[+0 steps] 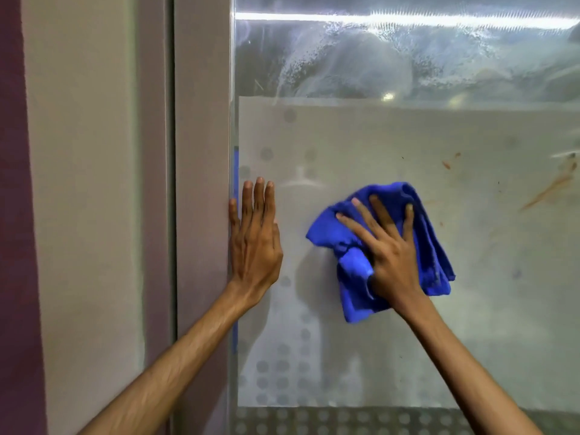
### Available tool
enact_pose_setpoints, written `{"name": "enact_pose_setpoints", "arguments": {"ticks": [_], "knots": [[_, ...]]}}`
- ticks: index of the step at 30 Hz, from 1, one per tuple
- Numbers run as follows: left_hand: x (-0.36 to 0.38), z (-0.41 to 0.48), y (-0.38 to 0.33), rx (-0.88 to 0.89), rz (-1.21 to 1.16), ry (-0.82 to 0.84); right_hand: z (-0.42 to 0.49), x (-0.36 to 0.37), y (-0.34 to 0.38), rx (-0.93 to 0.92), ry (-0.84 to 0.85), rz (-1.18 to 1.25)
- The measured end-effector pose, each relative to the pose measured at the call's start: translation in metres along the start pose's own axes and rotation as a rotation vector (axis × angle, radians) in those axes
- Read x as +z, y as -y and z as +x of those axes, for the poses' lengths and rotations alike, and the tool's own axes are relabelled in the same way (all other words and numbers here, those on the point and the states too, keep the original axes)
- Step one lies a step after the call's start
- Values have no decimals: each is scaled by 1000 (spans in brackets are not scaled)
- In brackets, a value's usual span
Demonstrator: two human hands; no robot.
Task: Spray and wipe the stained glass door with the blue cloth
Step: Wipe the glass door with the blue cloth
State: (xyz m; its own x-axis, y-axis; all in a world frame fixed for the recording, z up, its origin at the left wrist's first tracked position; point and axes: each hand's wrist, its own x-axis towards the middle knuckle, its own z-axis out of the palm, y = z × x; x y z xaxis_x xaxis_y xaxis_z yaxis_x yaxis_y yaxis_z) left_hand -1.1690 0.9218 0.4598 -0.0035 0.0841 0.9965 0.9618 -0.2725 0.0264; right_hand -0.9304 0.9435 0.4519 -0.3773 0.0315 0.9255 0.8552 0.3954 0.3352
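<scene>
Grey jamb point(201, 152), beige wall point(84, 183), maroon strip point(12, 215), perhaps curtain

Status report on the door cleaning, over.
Left hand flat on glass door edge. Right hand pressing blue cloth on glass. Orange stains right of cloth. Nothing blocking.

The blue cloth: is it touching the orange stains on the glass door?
Apart. The head view shows bare frosted glass between the right edge of the blue cloth and the orange stains further right.

Soft dim light, bright glare streak point(408, 22) along the top, slight blur.
</scene>
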Motion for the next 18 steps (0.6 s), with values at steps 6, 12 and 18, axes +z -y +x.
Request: {"name": "enact_pose_setpoints", "arguments": {"ticks": [6,12,18], "knots": [[13,21,-18,17,33,8,81,-8,-26,266,-139,18],[20,22,-26,-26,85,15,-34,-6,-24,-4,3,-28],[26,26,-49,34,94,55,52,-26,-71,291,-95,0]]}}
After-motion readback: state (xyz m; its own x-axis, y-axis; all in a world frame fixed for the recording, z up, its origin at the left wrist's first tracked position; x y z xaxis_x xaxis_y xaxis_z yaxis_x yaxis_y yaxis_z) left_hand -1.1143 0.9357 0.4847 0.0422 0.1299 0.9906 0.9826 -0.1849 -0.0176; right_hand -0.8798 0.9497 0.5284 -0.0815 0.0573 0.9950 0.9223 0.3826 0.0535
